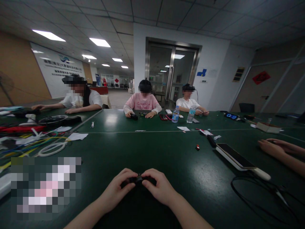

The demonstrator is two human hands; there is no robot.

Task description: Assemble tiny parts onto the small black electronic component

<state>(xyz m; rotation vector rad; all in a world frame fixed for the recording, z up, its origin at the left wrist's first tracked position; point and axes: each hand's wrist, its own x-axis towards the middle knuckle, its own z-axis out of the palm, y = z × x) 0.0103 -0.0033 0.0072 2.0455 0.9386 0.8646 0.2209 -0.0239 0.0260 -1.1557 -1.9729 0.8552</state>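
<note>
Close in front of me, a small dark object [138,179] is pinched between my two hands, just above the green tabletop [152,152]. What kind of thing it is cannot be made out; it looks black with a slight shine. My left hand [122,183] grips its left end with thumb and fingers. At the other end, my right hand [157,184] closes on it in the same way. The fingers hide most of its outline. A small red-and-silver piece [197,147] lies farther off to the right.
Cables [51,149] and papers crowd the left side. A phone [234,156] and a black cord [238,187] lie right, near another person's hands [278,148]. Two water bottles [175,115] stand toward the far side, where several people sit. A small wrench [92,124] lies far left.
</note>
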